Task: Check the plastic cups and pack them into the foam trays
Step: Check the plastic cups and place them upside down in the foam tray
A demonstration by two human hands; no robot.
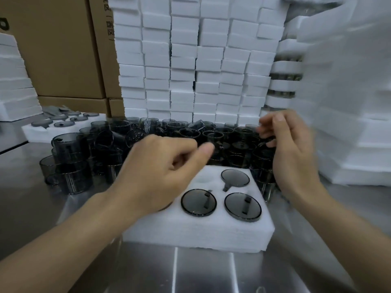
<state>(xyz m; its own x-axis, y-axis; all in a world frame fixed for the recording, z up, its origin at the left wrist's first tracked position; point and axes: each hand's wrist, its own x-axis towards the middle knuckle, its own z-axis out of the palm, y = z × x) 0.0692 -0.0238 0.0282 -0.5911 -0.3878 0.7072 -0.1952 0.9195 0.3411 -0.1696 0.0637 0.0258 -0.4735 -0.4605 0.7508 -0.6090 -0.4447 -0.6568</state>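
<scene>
I'm hovering my left hand (160, 172), curled and empty, and right hand (294, 153), grip too blurred to tell, by the cups (232, 140) at twelve o'clock. I'm planning a rim check, then seating one squarely in the foam tray (201, 233), ten-o'clock pocket (203, 179).

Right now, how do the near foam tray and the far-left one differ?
The near tray shows three cups and one empty pocket; the far-left tray shows six, no gap visible. The near tray sits front centre; the far-left tray lies aside. Both are white foam.
</scene>
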